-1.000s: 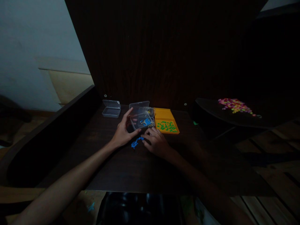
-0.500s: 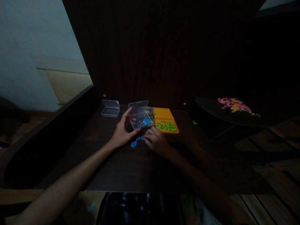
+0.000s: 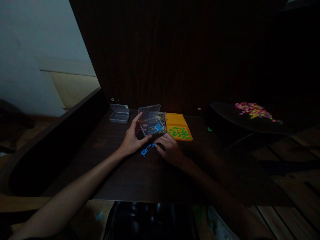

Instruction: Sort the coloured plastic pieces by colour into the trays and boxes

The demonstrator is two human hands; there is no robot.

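My left hand (image 3: 132,140) is closed on the left side of a clear plastic box (image 3: 145,130), which is tilted with its lid raised. Blue and pale small pieces (image 3: 157,127) lie inside the box. On the dark table in front of it is a little trail of blue pieces (image 3: 144,152). My right hand (image 3: 170,148) rests at the right end of that trail, with fingers curled and tips by the last blue bits; whether a piece is pinched there is too small to see. Behind its fingers lies an open yellow case (image 3: 191,139) with green pieces (image 3: 180,132).
A second clear box (image 3: 119,116) stands open at the back left of the table (image 3: 120,183). Another clear container with yellowish bits sits partly hidden behind the held box. Pink and yellow beads (image 3: 253,110) are heaped on a dark surface at right. A tall dark panel (image 3: 160,60) rises behind.
The whole view has shifted slightly, so everything sits a little further right and up. Both hands keep nearly the same places by the box and the blue pieces.
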